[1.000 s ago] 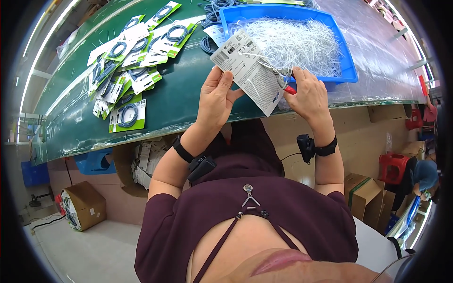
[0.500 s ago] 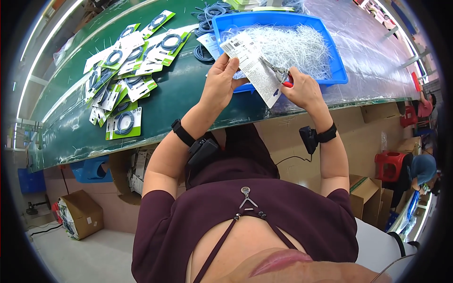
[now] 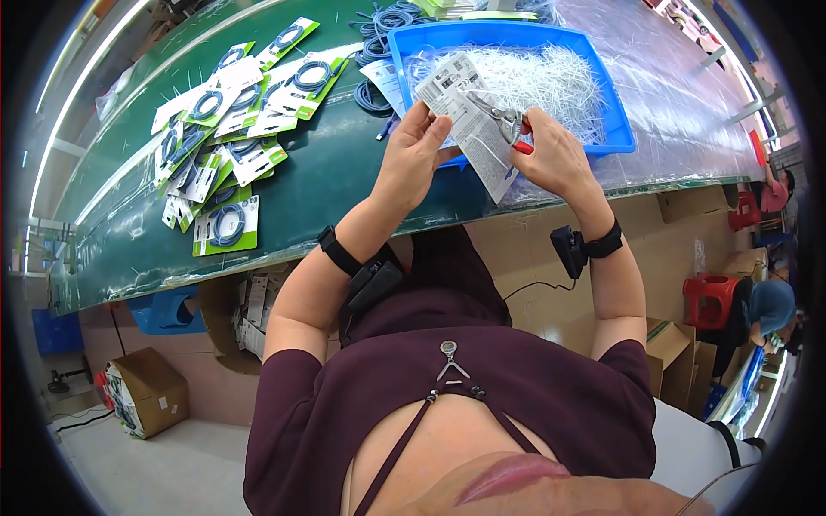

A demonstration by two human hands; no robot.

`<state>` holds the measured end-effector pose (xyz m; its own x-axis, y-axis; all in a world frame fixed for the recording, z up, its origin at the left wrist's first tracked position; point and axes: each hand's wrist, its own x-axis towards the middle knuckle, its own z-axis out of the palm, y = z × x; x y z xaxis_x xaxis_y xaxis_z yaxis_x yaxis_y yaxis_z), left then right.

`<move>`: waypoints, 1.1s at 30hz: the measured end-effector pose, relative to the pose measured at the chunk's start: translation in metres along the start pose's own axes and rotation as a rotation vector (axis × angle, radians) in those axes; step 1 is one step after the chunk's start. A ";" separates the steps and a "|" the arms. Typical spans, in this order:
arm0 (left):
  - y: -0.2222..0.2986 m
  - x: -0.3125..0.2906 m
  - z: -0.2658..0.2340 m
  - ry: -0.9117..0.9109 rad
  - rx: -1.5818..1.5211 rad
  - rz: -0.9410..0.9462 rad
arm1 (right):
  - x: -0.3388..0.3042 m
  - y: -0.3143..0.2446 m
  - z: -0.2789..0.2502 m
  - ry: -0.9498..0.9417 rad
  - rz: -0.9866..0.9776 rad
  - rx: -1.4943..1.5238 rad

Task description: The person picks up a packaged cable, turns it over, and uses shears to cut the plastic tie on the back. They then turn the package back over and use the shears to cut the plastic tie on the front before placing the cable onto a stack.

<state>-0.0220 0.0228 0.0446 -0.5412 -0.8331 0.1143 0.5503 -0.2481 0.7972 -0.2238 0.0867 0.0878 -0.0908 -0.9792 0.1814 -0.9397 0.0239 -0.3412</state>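
Observation:
My left hand [image 3: 411, 155] grips a grey-white printed packaging card [image 3: 473, 129] by its left edge, thumb on top. In my right hand [image 3: 555, 155] is a pair of red-handled pliers [image 3: 508, 123], their metal jaws lying over the upper right part of the card. Whether the jaws touch the card, I cannot tell. Both hands are above the near edge of a blue tray [image 3: 626, 129], which holds a heap of thin white plastic strips [image 3: 559, 86]. Any cable behind the card is hidden.
Left on the green table [image 3: 318, 181] lies a pile of carded cables [image 3: 228, 224]. Loose coiled dark cables [image 3: 379, 43] sit beside the tray's left end. Cardboard boxes [image 3: 159, 387] and a red stool [image 3: 710, 301] stand below; another person [image 3: 770, 305] is at the far right.
The card has tilted and shifted slightly right, looking greyer now. My right hand and the pliers have moved a little, with the jaws higher over the card.

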 end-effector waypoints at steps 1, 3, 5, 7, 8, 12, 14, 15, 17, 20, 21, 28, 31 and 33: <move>0.000 -0.001 0.001 -0.017 -0.005 0.004 | 0.001 -0.002 0.000 -0.010 0.012 0.005; 0.000 -0.002 0.000 -0.025 -0.011 -0.001 | 0.002 -0.006 0.000 -0.032 0.035 0.015; 0.000 -0.003 -0.001 -0.041 -0.022 -0.014 | 0.004 -0.008 0.000 -0.034 0.034 0.012; 0.001 -0.004 -0.001 -0.038 -0.030 -0.015 | 0.004 -0.009 0.001 -0.038 0.038 0.009; 0.001 -0.004 -0.001 -0.036 -0.038 -0.018 | 0.005 -0.009 0.002 -0.039 0.037 0.009; 0.004 -0.004 0.003 -0.030 -0.059 -0.033 | 0.004 -0.006 0.006 -0.027 0.046 -0.013; 0.003 -0.004 0.003 -0.027 -0.066 -0.046 | 0.003 -0.005 0.008 -0.046 0.037 -0.050; 0.001 -0.002 0.003 -0.029 -0.056 -0.042 | 0.002 -0.004 0.008 -0.055 0.034 -0.067; -0.002 0.003 0.002 -0.035 -0.038 -0.039 | 0.005 0.000 0.007 -0.088 0.049 -0.086; -0.006 0.007 -0.005 -0.028 -0.050 -0.059 | 0.000 0.006 0.006 -0.157 0.082 -0.118; -0.007 0.007 -0.008 -0.023 -0.055 -0.062 | -0.005 0.009 0.005 -0.148 0.067 -0.108; -0.002 0.007 -0.010 -0.038 -0.097 -0.024 | -0.038 0.024 -0.003 -0.056 -0.112 -0.047; -0.005 0.005 -0.005 -0.045 -0.076 -0.003 | -0.040 0.013 -0.004 -0.031 -0.118 -0.058; -0.007 0.002 -0.001 -0.051 -0.045 0.018 | -0.038 0.011 -0.006 -0.039 -0.110 -0.057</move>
<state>-0.0261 0.0221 0.0388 -0.5621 -0.8115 0.1598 0.5877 -0.2560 0.7675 -0.2324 0.1254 0.0822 0.0260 -0.9836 0.1784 -0.9606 -0.0740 -0.2680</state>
